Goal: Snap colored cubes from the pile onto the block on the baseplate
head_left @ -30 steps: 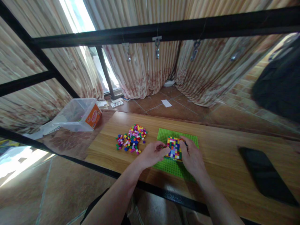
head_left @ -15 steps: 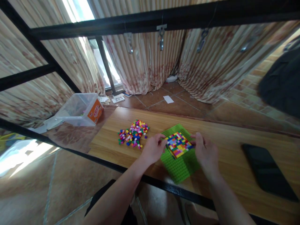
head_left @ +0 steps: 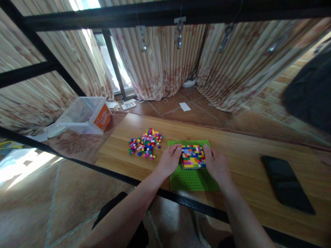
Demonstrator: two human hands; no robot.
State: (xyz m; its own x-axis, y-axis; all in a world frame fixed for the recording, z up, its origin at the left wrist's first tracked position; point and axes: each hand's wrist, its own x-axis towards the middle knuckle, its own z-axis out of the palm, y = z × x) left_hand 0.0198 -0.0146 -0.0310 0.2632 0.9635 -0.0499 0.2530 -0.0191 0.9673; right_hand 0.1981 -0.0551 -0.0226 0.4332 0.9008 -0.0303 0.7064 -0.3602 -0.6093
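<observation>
A multicoloured block of toy building bricks [head_left: 193, 156] stands on a green studded baseplate [head_left: 192, 181] in front of me. My left hand [head_left: 170, 159] is closed on the block's left side, thumb and fingers near its upper left corner. On the opposite side my right hand [head_left: 216, 162] grips the right edge, its fingertips partly hidden behind the block. Left of the baseplate lies a pile of small loose bricks [head_left: 147, 142] in many colours.
The wooden tabletop [head_left: 240, 165] has a black edge bar in front. A dark phone-like slab [head_left: 286, 182] lies at the right. Beyond the table's left end stands a clear plastic bin [head_left: 85, 115] with an orange label. A black metal frame bar [head_left: 160, 19] crosses above.
The baseplate and brick block have turned from a diagonal position to nearly square with me. Both hands have moved with them and still hold the block's sides.
</observation>
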